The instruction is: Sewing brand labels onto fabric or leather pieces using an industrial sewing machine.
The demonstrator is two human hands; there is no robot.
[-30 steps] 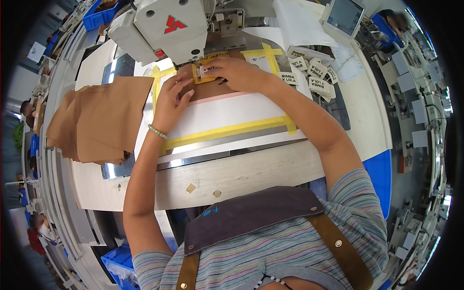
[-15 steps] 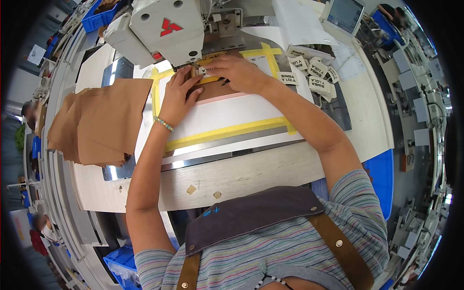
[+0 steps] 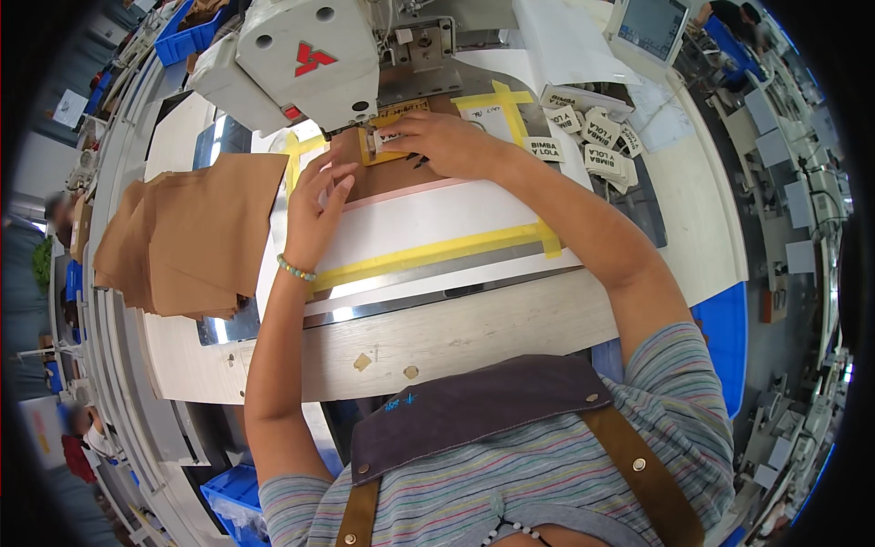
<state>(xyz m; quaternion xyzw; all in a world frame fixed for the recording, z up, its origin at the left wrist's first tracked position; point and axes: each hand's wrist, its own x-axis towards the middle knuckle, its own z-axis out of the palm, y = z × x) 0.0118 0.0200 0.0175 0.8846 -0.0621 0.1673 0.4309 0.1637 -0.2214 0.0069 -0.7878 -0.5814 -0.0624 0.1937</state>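
Note:
My right hand (image 3: 453,146) reaches in from the right with its fingertips together on a small white label (image 3: 381,137). The label lies within a yellow-edged template (image 3: 387,157) on a brown sheet piece (image 3: 369,182), below the head of a white sewing machine (image 3: 310,68). The fingers hide part of the label. My left hand (image 3: 314,211), with a beaded bracelet at the wrist, is open beside the left end of the brown piece. Its fingers are apart and hold nothing. Yellow tape (image 3: 428,246) frames the white work surface under both hands.
A stack of brown pieces (image 3: 205,237) lies to the left. Several loose printed white labels (image 3: 602,150) are piled at the right, by an open box (image 3: 583,98). A screen (image 3: 649,27) stands at the back right. A blue bin (image 3: 725,342) is below the table's right edge.
My left hand has drawn back left and toward me, off the template and brown piece. My right hand stays at the label, nearly unmoved. The machine head appears shifted slightly left.

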